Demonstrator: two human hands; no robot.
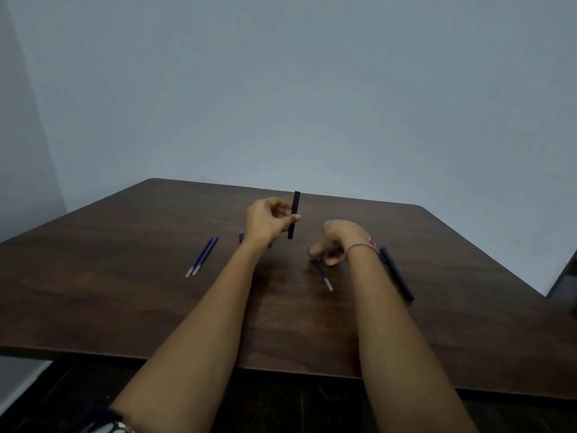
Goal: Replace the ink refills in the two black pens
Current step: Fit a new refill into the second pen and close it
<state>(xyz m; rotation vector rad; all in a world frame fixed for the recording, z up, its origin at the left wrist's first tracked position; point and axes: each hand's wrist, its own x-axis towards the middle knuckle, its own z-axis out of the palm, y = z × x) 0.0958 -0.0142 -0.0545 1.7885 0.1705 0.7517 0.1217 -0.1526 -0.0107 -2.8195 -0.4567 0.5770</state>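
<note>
Two bare forearms reach in from the bottom edge over a dark wooden table [125,307]. Three purple refills with pale tips are on it. One single refill [324,278] lies slanted near the middle, its far end under the right hand [340,242], whose curled thumb and fingers pinch it against the tabletop. That wrist carries one braided bracelet [362,246]. Just right of the wrist lies one whole black pen [398,275], flat and pointing away at a slant, apart from the hand. Well off to the left, a pair of refills [203,256] lies side by side, touching or nearly so. One small dark piece [241,236] sits beside the left wrist; what it is cannot be told. Farther back, the left hand [268,221] is raised above the table, fingers curled, thumb and fingertips pinching one black pen barrel [294,214] held upright. Behind the table stands a plain grey-blue wall [281,89].
</note>
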